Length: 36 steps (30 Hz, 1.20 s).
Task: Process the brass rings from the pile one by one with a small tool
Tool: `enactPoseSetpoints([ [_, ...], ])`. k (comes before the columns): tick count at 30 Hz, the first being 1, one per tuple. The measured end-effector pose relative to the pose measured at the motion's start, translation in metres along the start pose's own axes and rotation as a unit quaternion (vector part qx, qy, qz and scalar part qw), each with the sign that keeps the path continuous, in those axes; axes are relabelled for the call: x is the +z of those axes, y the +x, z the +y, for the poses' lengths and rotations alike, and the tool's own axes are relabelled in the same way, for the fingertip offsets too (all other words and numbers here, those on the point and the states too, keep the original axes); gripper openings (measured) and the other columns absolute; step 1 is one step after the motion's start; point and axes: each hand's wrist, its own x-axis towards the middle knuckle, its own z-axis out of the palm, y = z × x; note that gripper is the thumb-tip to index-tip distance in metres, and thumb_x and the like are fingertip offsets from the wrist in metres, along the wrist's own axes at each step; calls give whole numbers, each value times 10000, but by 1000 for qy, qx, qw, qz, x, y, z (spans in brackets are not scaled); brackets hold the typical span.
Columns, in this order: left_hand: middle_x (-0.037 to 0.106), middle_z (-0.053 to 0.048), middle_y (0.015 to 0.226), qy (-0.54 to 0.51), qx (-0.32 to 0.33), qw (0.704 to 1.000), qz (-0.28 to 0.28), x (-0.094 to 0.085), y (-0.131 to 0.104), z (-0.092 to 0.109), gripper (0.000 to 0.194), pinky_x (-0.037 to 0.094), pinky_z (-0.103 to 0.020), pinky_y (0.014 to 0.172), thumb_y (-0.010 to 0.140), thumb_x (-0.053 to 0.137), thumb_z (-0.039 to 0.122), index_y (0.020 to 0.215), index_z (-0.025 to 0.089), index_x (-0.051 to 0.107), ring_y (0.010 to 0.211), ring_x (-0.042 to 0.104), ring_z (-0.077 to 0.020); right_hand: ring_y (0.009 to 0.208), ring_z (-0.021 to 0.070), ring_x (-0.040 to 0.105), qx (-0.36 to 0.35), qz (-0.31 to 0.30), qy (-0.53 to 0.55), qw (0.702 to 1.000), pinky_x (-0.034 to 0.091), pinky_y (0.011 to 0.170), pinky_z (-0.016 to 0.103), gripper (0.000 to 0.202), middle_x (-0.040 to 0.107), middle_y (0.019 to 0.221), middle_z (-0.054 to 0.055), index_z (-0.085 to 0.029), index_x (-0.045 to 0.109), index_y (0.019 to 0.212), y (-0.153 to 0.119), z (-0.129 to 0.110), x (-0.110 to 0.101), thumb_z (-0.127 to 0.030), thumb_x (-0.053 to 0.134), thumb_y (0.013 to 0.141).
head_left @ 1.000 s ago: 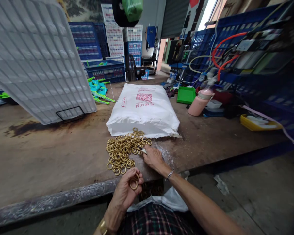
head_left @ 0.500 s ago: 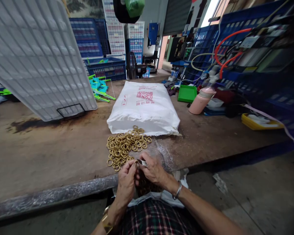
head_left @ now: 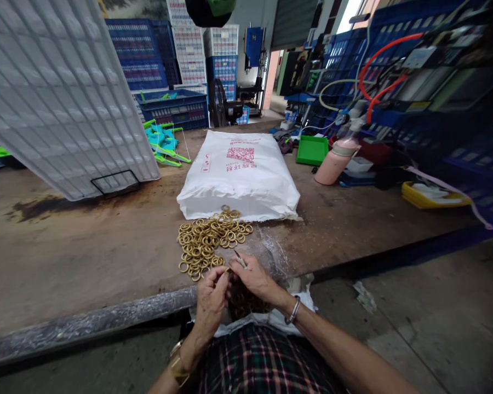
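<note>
My left hand point(head_left: 211, 293) is closed in a pinch on a small brass-coloured ring point(head_left: 227, 271), mostly covered by the fingertips. Close beside it, my right hand point(head_left: 254, 279) grips a small knife point(head_left: 240, 259) with a pale handle, its dark tip pointing up and away. Just beyond both hands a heap of brass rings point(head_left: 207, 241) lies on the wooden table point(head_left: 107, 257). Under the hands, an open white sack point(head_left: 267, 318) on my lap holds many darker rings point(head_left: 244, 306), partly hidden by my wrists.
A full white sack point(head_left: 238, 175) with red print lies behind the heap. To the left leans a large white plastic crate point(head_left: 69, 98). On the right stand a green tray point(head_left: 312, 150), a pink spray bottle point(head_left: 336, 163) and a yellow tray point(head_left: 431, 198). The table's front edge point(head_left: 86, 323) is plastic-wrapped.
The knife tip has swung from the ring between my fingers to pointing upward, away from it. My left hand keeps its pinch. The whole view has shifted slightly.
</note>
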Motion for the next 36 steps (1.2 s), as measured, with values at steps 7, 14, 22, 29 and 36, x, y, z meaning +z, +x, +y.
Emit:
enactPoseSetpoints([
  [7,506,55,573,-105,-60,991,-64,-1,-3,3,333,246,-136,351,697,653,470,704,165,518,399,407,-35,537,84,371,-29,8,-31,999,302,508,196,236,419,560,-57,-182,440,623,0,-1,2,-303,417,824],
  [14,502,62,567,-117,-75,989,-58,-1,-4,4,346,242,-139,360,682,667,476,740,168,522,403,408,-36,584,103,453,-32,17,-76,996,343,570,209,217,522,621,-19,-174,491,682,-1,-3,-2,-251,380,852],
  [22,509,54,562,-52,-19,998,-29,-3,1,-5,341,289,-150,372,728,616,499,734,169,529,413,427,-49,598,125,471,-96,-62,-336,935,292,582,235,177,590,696,13,-175,555,829,-14,7,-2,-105,427,729],
  [29,511,50,528,-18,-11,1000,0,-1,-3,2,333,288,-155,367,704,634,491,674,175,532,402,424,-59,688,170,580,-50,-81,-426,900,315,599,257,285,662,806,78,-154,557,1002,-13,-1,3,-120,411,760],
  [36,493,57,524,-96,-80,987,-102,-2,-25,9,322,260,-160,349,717,646,475,708,171,541,377,381,-46,654,177,595,14,-46,-493,869,293,559,257,263,671,783,92,-137,554,1019,7,5,-16,-136,390,813],
])
